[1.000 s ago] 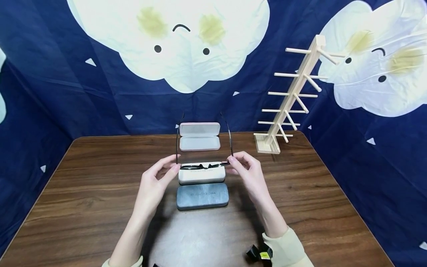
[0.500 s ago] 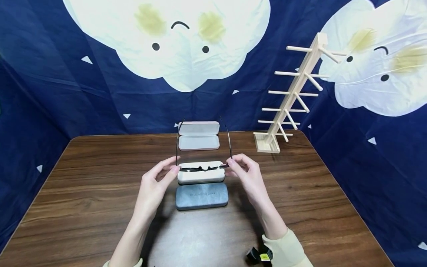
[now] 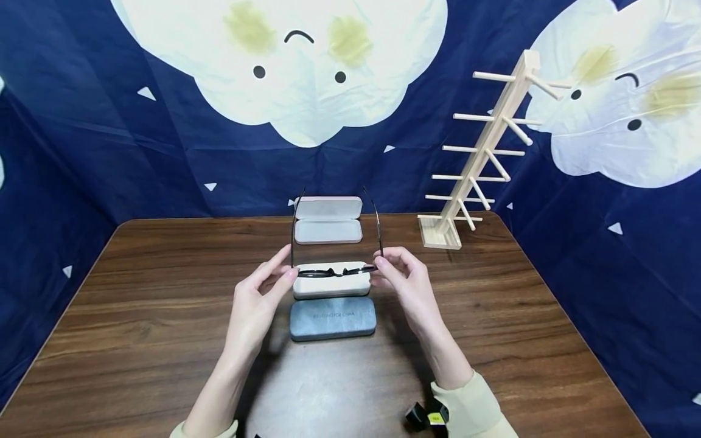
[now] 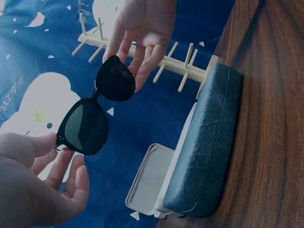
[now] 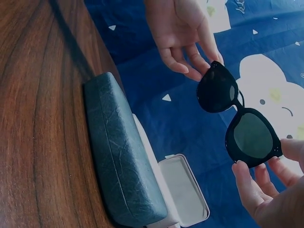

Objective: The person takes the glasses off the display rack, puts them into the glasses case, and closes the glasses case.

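Note:
Black sunglasses [image 3: 314,274] with dark lenses are held up between both hands, temples unfolded and pointing away toward the back wall. My left hand [image 3: 256,298] pinches the frame's left corner between thumb and fingers. At the opposite corner, my right hand [image 3: 408,292] pinches the frame near the hinge. In the left wrist view, both lenses of the sunglasses [image 4: 88,126] face the camera. Under them in the head view lies a closed white glasses case [image 3: 331,286], partly covered by the frame. A closed blue glasses case [image 3: 333,319] lies nearer.
Behind the white case, an opened glasses case [image 3: 328,231] with a pale lining lies near the table's back edge. A wooden rack [image 3: 476,164] with several pegs stands at the back right of the brown table [image 3: 137,304]. Blue cloth [image 3: 164,164] with clouds hangs behind.
Both hands keep their pinch on the sunglasses, which stay nearly in place over the white case. The head view has shifted slightly.

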`<move>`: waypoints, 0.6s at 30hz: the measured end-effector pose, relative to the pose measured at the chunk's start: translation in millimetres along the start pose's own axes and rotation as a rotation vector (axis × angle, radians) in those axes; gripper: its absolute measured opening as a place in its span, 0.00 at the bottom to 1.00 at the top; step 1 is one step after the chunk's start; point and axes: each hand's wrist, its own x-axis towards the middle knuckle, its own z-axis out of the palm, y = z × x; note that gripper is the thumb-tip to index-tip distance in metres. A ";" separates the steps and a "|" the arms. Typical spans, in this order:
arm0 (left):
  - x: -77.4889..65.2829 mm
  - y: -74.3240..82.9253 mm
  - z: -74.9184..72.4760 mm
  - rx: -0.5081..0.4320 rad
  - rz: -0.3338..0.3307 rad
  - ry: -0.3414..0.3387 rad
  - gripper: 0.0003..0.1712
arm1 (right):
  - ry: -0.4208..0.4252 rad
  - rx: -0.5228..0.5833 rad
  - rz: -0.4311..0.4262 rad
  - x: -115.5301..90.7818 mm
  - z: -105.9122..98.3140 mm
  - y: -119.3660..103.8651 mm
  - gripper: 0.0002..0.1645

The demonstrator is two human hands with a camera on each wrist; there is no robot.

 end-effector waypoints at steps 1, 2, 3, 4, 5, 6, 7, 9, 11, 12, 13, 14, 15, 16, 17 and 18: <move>0.5 0.0 0.3 0.001 0.008 0.001 0.26 | 0.001 0.003 -0.001 0.3 0.4 -0.5 0.15; 1.0 0.1 0.6 0.000 0.016 0.003 0.26 | 0.003 0.005 -0.001 0.6 0.8 -1.1 0.15; 1.5 0.0 1.0 0.000 0.023 0.003 0.26 | 0.003 0.007 -0.002 0.7 1.1 -1.6 0.15; 1.9 0.0 1.3 -0.001 0.026 0.004 0.26 | 0.004 0.007 -0.003 0.8 1.5 -2.2 0.15; 2.2 -0.2 1.5 0.001 0.029 0.005 0.26 | 0.004 0.008 -0.005 0.8 1.7 -2.7 0.15; 2.3 -0.2 1.7 0.001 0.031 0.003 0.26 | 0.003 0.007 -0.005 0.6 1.9 -3.1 0.16; 2.6 -0.3 1.8 -0.003 0.035 0.001 0.27 | 0.003 0.008 -0.005 0.4 2.1 -3.3 0.16; 2.3 0.1 1.9 -0.016 0.040 -0.006 0.28 | 0.002 0.006 -0.003 -0.3 2.4 -3.4 0.16; 1.9 0.3 2.1 -0.037 0.048 -0.016 0.29 | 0.001 0.008 -0.004 -1.1 2.4 -3.2 0.16; 1.7 0.2 2.2 -0.048 0.052 -0.020 0.30 | -0.001 0.010 -0.006 -1.4 2.4 -3.1 0.17; 1.5 0.3 2.5 -0.057 0.059 -0.025 0.30 | 0.000 0.012 -0.007 -1.7 2.4 -2.9 0.17; 1.4 0.2 2.7 -0.065 0.063 -0.027 0.31 | -0.001 0.012 -0.008 -1.9 2.3 -2.7 0.17; 1.3 -0.2 2.8 -0.068 0.068 -0.029 0.31 | -0.003 0.014 -0.010 -2.0 2.3 -2.5 0.17; 1.2 -0.5 2.9 -0.071 0.073 -0.029 0.31 | -0.004 0.015 -0.012 -2.1 2.3 -2.4 0.17; 1.1 -0.9 2.9 -0.072 0.077 -0.029 0.31 | -0.005 0.015 -0.013 -2.1 2.2 -2.3 0.17; 1.1 -1.2 2.8 -0.072 0.079 -0.028 0.31 | -0.006 0.014 -0.014 -2.2 2.2 -2.3 0.17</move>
